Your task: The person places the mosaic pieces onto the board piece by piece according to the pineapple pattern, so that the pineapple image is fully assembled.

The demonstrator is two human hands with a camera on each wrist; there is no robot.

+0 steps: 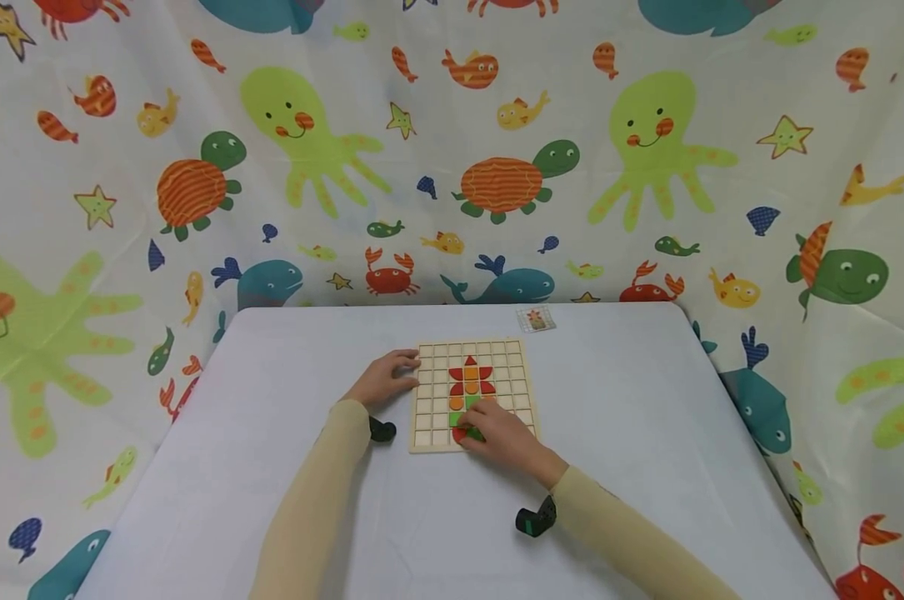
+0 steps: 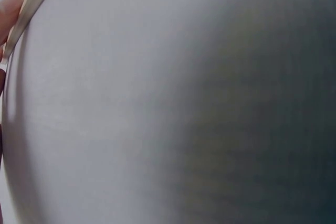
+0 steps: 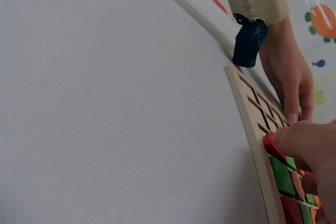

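A light wooden grid board [image 1: 432, 444] lies on the white table, with red, orange and green shape tiles forming a figure in its middle columns. My right hand [image 1: 502, 435] is over the figure's lower end. Its thumb and fingers pinch a red tile [image 3: 271, 144] in the row nearest me, beside a green tile [image 3: 282, 177]. The fingers partly cover the tiles under them. At the board's left edge rests my left hand [image 1: 382, 379], fingers loosely bent and fingertips touching the frame. In the left wrist view, only parts of its fingers [image 2: 8, 17] show by the board's rim.
A small picture card [image 1: 536, 319] lies behind the board's far right corner. Black wrist cameras hang under both forearms, the right one [image 1: 536, 517] close over the white table [image 1: 616, 392]. A curtain [image 1: 422, 225] printed with sea animals surrounds the table's back and sides.
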